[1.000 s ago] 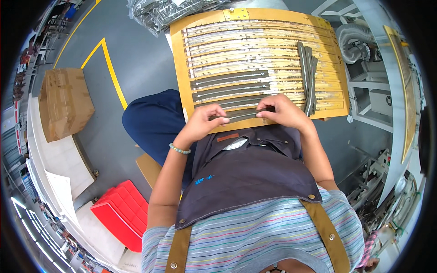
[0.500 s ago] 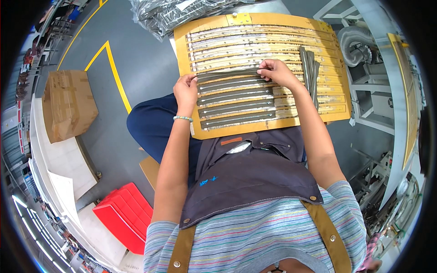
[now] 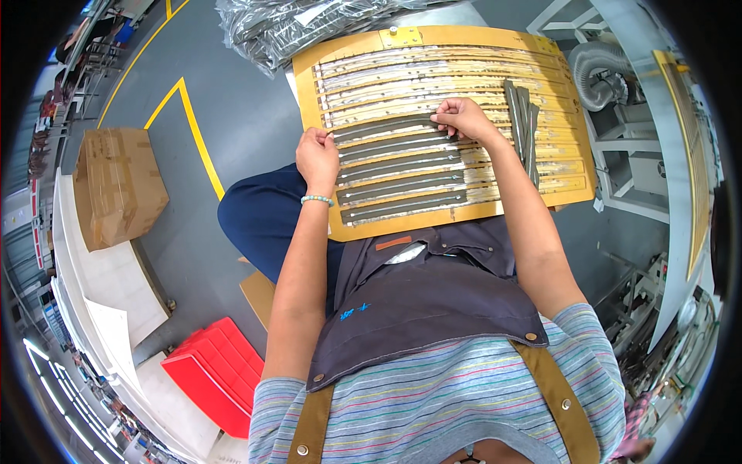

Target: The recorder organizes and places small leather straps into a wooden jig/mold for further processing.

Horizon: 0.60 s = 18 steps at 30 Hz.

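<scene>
A dark grey fabric strip [image 3: 386, 127] with a pale line along it stretches between my two hands over a yellow-brown slotted board [image 3: 308, 93]. My left hand [image 3: 316, 161] pinches its left end near the board's left edge. At the other end my right hand [image 3: 467, 121] pinches the strip between thumb and fingers. Several similar strips [image 3: 402, 182] lie in parallel rows just below, nearer my body. To the right of my right hand, a few loose dark strips [image 3: 522, 127] lie crosswise on the board. The board rests over my lap.
Clear plastic-wrapped goods [image 3: 274, 35] lie beyond the board. On the left stand a cardboard box [image 3: 124, 185] and red plastic bins [image 3: 212, 371]. To the right are a white metal frame [image 3: 634, 193] and a flexible grey duct [image 3: 595, 69].
My right hand has shifted slightly left along the strip, and its far end sits closer to the board's row. My left hand stays at the left end.
</scene>
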Tool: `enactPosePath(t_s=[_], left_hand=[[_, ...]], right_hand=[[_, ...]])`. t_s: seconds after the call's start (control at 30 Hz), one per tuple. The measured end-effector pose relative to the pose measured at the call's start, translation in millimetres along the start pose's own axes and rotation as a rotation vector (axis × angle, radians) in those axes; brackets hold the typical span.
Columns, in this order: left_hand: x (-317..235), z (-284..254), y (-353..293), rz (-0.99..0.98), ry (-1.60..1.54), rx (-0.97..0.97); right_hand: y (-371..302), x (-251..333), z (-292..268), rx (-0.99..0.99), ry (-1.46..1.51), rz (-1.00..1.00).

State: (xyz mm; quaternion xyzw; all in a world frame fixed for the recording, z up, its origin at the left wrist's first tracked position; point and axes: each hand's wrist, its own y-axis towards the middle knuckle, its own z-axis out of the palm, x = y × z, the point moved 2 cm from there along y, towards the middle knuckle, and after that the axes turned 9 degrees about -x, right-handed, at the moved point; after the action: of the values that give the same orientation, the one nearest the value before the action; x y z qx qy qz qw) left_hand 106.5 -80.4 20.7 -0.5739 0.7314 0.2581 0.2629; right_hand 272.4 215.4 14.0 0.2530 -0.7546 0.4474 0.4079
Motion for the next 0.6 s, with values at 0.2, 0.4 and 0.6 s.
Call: enactPosePath(t_s=[0.2, 0.4, 0.6], left_hand=[[1.6, 1.9, -7.1, 0.144, 0.233, -0.244], [26.2, 17.8, 9.1, -0.046, 0.037, 0.038], [18.8, 16.7, 3.2, -0.071, 0.070, 0.048]], right_hand=[[-8.1, 9.7, 6.2, -0.058, -0.069, -0.024], [-3.2, -5.6, 10.1, -0.217, -0.099, -0.189], [-12.4, 0.9, 15.4, -0.402, -0.417, -0.286]])
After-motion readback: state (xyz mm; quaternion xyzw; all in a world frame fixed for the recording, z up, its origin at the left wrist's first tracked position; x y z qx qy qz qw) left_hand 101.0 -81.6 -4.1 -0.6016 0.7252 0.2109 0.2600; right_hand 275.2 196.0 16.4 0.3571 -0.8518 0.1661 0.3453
